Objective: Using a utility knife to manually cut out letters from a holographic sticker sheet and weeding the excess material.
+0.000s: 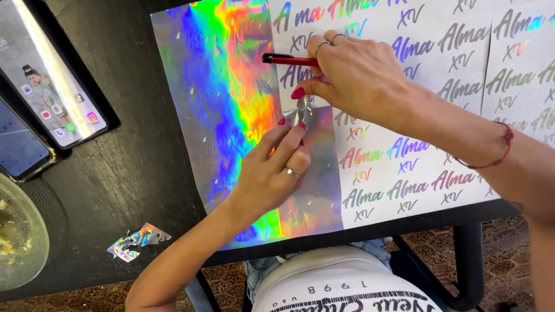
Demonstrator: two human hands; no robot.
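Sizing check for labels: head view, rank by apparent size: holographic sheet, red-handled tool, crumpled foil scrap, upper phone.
1. holographic sheet
2. upper phone, partly cropped
3. foil scrap and red-handled tool: unsure, the right hand hides part of the tool.

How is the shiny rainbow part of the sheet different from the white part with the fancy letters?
The rainbow part is fully covered in shiny film, while the white part has bare backing between rainbow letters. The rainbow part lies to the left, toward the phones; the white part lies to the right, under the right hand. The left hand pinches a film strip where they meet. Both belong to one sheet on the black table.
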